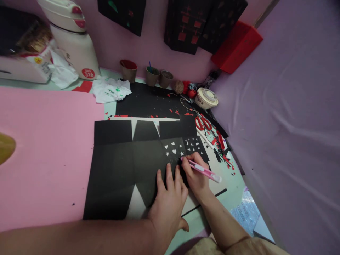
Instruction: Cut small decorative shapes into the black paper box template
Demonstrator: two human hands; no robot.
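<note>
A sheet of black card (114,166), creased into panels with wedge-shaped gaps, lies in front of me. My left hand (170,198) rests flat on it with fingers spread, holding nothing. My right hand (196,173) grips a pink craft knife (203,170) with a white slider, like a pen; its tip meets the card just right of my left fingertips. Small heart and star holes (174,151) show white just above the tip. On the panel to their right are more cut-outs, a moon and triangles (193,143). Faint drawn outlines (170,160) sit below the hearts.
Red-handled scissors (203,123) and paper scraps (225,157) lie at the right. Behind stand small cups (152,77), a lidded bowl (206,98), twine (179,86) and crumpled tissue (110,89). A white bottle (77,49) stands back left, beyond a pink sheet (47,152). Purple fabric (287,106) hangs at right.
</note>
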